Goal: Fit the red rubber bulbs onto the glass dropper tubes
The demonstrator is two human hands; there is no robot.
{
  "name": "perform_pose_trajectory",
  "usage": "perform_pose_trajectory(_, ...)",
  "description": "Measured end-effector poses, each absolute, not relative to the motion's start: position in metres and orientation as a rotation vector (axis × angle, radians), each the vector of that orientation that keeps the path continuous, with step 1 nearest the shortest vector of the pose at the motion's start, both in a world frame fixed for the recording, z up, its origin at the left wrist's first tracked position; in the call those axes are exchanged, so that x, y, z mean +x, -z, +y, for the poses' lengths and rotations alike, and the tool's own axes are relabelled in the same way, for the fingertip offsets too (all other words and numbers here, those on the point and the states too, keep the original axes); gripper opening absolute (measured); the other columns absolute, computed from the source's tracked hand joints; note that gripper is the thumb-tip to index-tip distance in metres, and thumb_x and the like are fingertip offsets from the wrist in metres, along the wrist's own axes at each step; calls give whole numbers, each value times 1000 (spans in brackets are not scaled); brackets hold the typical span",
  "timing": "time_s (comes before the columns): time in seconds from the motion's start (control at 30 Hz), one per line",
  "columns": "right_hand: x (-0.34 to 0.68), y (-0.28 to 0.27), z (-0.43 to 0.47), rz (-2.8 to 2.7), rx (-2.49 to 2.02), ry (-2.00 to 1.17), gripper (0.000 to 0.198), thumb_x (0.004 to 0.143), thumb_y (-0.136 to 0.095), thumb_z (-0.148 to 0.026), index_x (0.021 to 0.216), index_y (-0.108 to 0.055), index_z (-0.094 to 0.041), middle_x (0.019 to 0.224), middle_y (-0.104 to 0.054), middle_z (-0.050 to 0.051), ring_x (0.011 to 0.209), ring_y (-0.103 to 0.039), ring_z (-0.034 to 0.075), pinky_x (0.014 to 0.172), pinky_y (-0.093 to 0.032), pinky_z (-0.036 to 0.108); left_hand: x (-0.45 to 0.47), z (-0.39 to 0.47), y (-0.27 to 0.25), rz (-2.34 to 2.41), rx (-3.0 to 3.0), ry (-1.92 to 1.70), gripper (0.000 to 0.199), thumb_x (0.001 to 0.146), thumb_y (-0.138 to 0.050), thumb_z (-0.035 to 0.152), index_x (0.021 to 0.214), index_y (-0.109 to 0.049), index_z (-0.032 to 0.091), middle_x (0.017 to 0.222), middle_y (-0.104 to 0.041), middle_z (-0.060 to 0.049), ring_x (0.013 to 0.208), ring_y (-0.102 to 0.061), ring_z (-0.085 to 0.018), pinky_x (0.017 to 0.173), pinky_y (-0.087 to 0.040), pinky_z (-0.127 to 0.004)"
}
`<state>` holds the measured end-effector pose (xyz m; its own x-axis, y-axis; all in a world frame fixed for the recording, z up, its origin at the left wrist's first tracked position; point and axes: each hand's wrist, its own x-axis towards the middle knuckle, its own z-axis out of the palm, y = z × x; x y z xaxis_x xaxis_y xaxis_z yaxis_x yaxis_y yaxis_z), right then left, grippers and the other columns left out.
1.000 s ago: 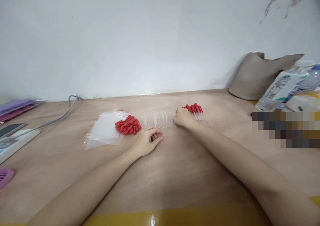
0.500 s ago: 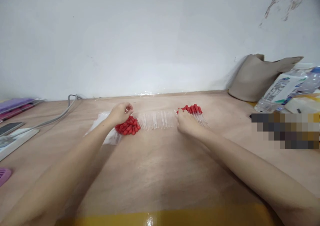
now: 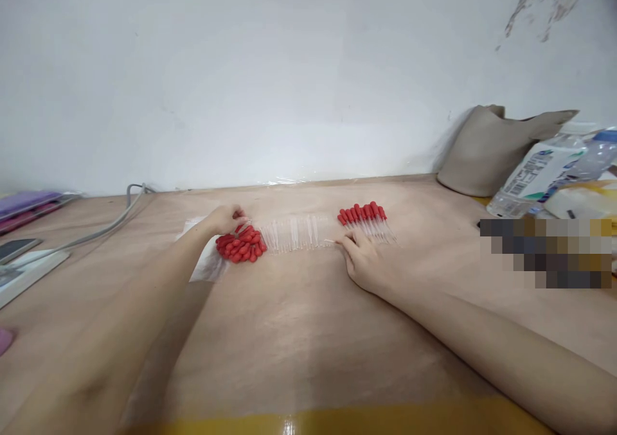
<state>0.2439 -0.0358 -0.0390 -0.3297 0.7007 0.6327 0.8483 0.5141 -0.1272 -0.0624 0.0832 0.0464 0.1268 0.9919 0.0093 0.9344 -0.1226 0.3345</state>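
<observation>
The left hand (image 3: 225,220) curls at the red bulbs (image 3: 238,247); I can't tell whether it grips one. Clear tubes (image 3: 292,232) lie between the well-parted hands. The right hand (image 3: 365,263) pinches a thin tube (image 3: 329,241), best held lightly, I'd say, with red-topped droppers (image 3: 362,214) just beyond.

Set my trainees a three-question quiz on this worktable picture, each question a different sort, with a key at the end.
1. True or false: in the picture, the pile of small red bulb-shaped caps lies to the right of the row of thin clear bare tubes.
2. Fill the blank: the person's bare ____ hand is at the far edge of that pile.
3. Short answer: what lies just beyond the bare right hand, past the right end of the row?

Key: 1. False; it lies to the left. 2. Left. 3. A group of clear tubes topped with red caps.
</observation>
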Motion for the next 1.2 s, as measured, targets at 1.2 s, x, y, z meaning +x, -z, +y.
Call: perform_pose_trajectory(1.2, 236, 33, -42, -2183, -983, -97, 26, 88, -42, -23, 106, -61, -22, 88, -65, 3, 77, -58, 12, 72, -40, 26, 24, -32, 20, 1020, 1872, -931, 30, 78, -56, 34, 103, -51, 17, 87, -65, -5, 77, -64, -16, 72, -50, -29)
